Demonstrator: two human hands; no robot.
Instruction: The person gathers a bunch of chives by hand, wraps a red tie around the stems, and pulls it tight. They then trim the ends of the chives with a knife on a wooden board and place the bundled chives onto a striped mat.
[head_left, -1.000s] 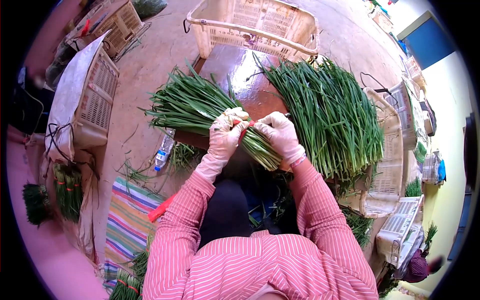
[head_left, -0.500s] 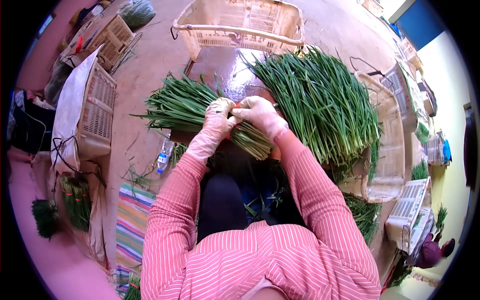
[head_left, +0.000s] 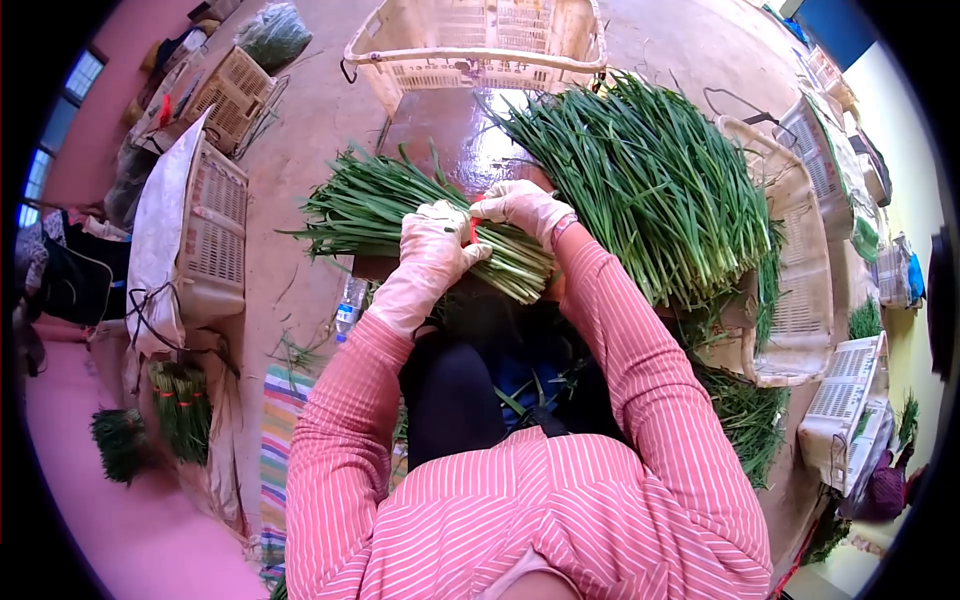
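A bundle of garlic chives (head_left: 375, 208) lies across the front of the low table, leaves to the left and pale cut stems to the right. My left hand (head_left: 432, 255), in a whitish glove, is closed around its middle, thumb towards the stems. A red band (head_left: 475, 222) crosses the bundle between my hands. My right hand (head_left: 524, 211), gloved too, pinches at the band's upper part; its fingertips are partly hidden. To the right of my hands rests a large pile of loose garlic chives (head_left: 640, 190).
The wet tabletop (head_left: 435, 130) shows behind the bundle. A plastic crate (head_left: 470, 70) stands at the far end, another crate (head_left: 800, 270) beyond the pile. On the left are a cloth-draped crate (head_left: 215, 220), a water bottle (head_left: 350, 308) and banded bundles (head_left: 180, 410). A person (head_left: 888, 488) is at far right.
My right hand has drawn slightly away from my left, and more of the red band shows between them. The whole view has shifted a little.
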